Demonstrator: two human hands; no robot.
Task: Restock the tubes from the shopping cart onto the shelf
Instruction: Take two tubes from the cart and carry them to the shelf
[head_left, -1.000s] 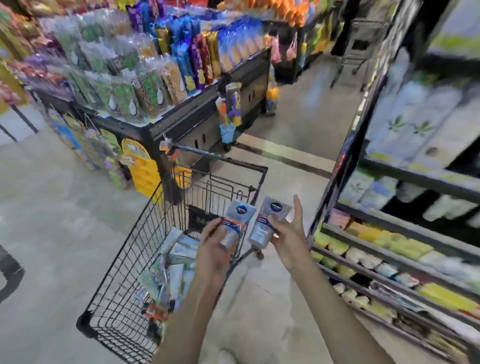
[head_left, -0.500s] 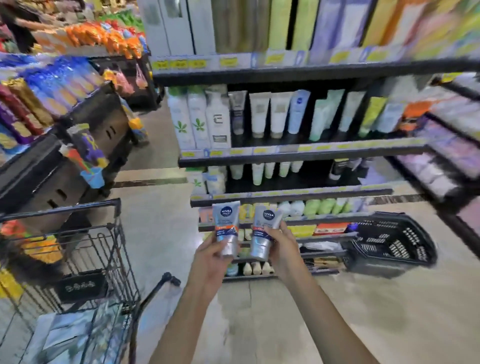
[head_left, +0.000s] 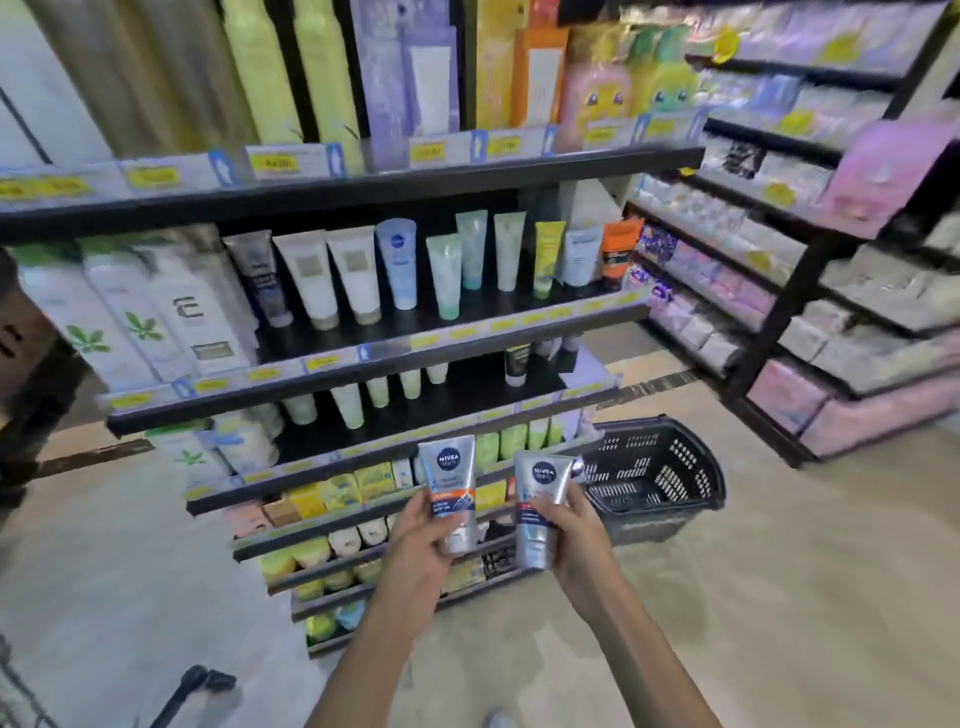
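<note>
My left hand grips a silver Nivea tube with an orange band, cap end down. Beside it, my right hand grips a second silver Nivea tube with a red band. Both tubes are held side by side, a little apart, in front of the lower tiers of the black shelf. Standing tubes in white, blue and green line its middle tier, with a gap on the tier below. Only the shopping cart's handle shows, at the bottom left.
A black plastic basket sits on the floor right of the shelf. A second black rack with pink and white packs runs along the right. Tall boxes fill the shelf's left side and top tier. Bare floor lies around my arms.
My view has swung from the cart to the shelf and come closer to it. Both hands still hold their tubes, now slightly further apart, and the cart has slid out at the left.
</note>
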